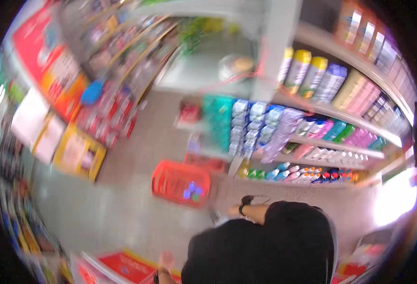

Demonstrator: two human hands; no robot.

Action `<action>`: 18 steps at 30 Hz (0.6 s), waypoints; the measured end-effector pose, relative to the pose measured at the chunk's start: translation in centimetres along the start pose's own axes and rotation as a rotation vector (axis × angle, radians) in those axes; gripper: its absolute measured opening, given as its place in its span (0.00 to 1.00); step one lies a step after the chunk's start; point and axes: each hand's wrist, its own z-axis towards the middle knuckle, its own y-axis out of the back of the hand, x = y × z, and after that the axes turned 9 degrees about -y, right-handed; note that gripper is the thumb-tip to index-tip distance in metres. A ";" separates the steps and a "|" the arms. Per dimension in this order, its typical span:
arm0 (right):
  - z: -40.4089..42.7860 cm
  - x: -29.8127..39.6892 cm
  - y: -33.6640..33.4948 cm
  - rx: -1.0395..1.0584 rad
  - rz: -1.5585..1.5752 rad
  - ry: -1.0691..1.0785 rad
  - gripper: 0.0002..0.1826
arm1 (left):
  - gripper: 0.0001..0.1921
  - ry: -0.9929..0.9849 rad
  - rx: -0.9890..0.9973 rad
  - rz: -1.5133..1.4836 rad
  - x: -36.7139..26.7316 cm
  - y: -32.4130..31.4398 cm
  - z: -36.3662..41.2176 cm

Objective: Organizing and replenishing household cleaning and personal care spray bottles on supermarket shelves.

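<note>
My left hand (pixel 166 261) is blurred, low in the view beside a red and white display case or bin (pixel 127 266); I cannot make out its fingers or any hold. Close to the front of my black shirt (pixel 258 252) is my right hand (pixel 234 210), with a dark band (pixel 242 209) at its wrist. A small pale thing (pixel 220 218) lies near its fingers, too smeared to name or to tell whether it is held. Beyond this hand a red plastic basket (pixel 180 183) appears on the floor, with several blue items (pixel 191 188) and a green one (pixel 195 197) inside.
Shelves on the right carry bottles (pixel 304 177), yellow-capped cans (pixel 300 71) and hanging sachet strips (pixel 256 124). A glass-topped counter (pixel 194 74) stands ahead. Cartons (pixel 80 151) and red-packaged goods (pixel 109 113) line the left. The tiled floor (pixel 123 209) runs between.
</note>
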 end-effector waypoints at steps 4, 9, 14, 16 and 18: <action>1.1 2.7 7.0 0.021 -0.103 0.041 0.15 | 0.15 0.073 0.086 0.177 -3.2 0.5 5.9; 4.2 4.4 15.6 -0.056 0.405 -0.178 0.16 | 0.15 0.031 0.351 0.533 -10.6 -18.2 10.5; 1.6 5.2 18.4 -0.228 0.983 -0.503 0.17 | 0.15 -0.031 0.686 0.855 -15.9 -33.2 14.6; 5.1 2.0 11.2 -0.361 1.142 -0.548 0.19 | 0.15 -0.035 0.799 0.943 -16.9 -36.8 14.7; 5.4 -0.1 5.9 -0.366 1.172 -0.686 0.22 | 0.15 -0.030 0.898 1.026 -17.8 -39.7 16.0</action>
